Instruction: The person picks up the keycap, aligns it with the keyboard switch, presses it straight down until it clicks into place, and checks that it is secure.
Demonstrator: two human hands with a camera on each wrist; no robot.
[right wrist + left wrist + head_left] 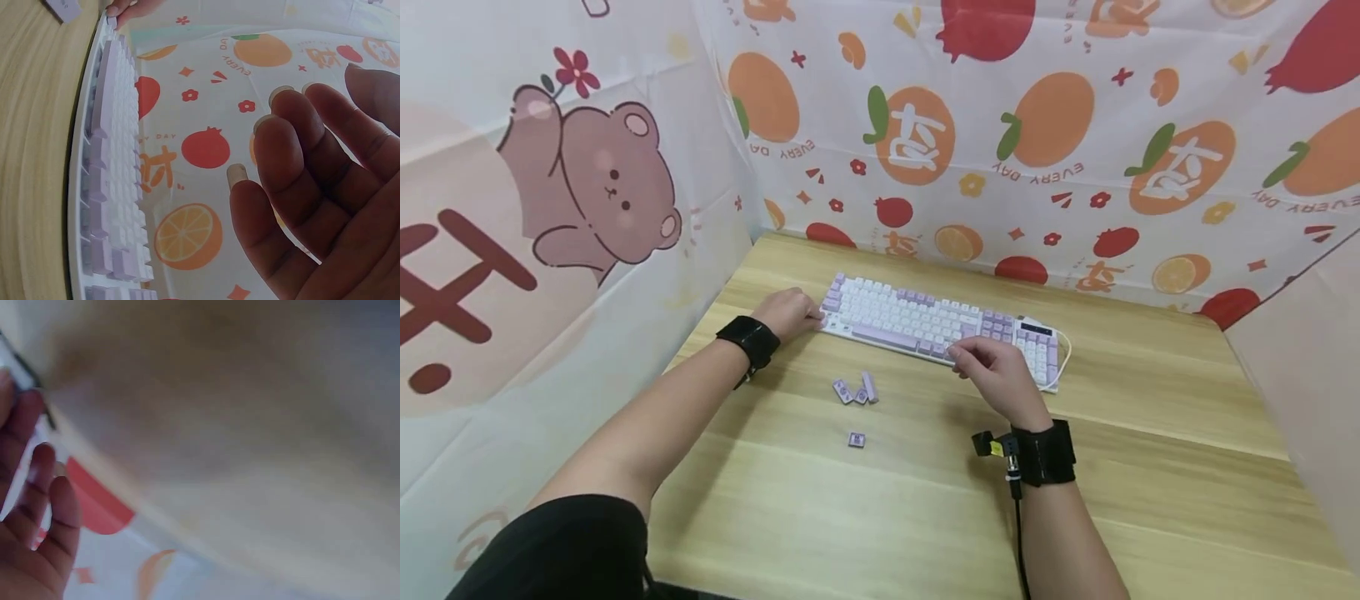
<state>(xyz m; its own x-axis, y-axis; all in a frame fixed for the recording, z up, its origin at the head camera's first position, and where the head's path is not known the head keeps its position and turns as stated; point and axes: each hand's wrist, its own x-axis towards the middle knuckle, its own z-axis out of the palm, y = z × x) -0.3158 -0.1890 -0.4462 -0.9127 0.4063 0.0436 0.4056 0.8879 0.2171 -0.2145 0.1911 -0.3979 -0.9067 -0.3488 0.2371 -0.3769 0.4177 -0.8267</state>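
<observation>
A white-and-lilac keyboard (917,321) lies across the far part of the table. At its near left corner my left hand (788,313) pinches a small lilac keycap (112,21); the left wrist view shows only some curled fingers (40,469) beside the keyboard's edge. My right hand (996,375) hovers over the front edge, right of the long space bar. Its fingers (278,156) are loosely bent, and nothing shows between them. Nearer me lie several loose lilac keycaps (842,391), one of them long, and a single square keycap (857,440) apart from the rest.
A white cable (1067,354) loops round the keyboard's right end. Fruit-print cloth (970,167) hangs behind the wooden table (925,500), and a bear-print cloth (617,183) hangs on the left. A black cord (1019,533) runs from the right wrist camera along the forearm.
</observation>
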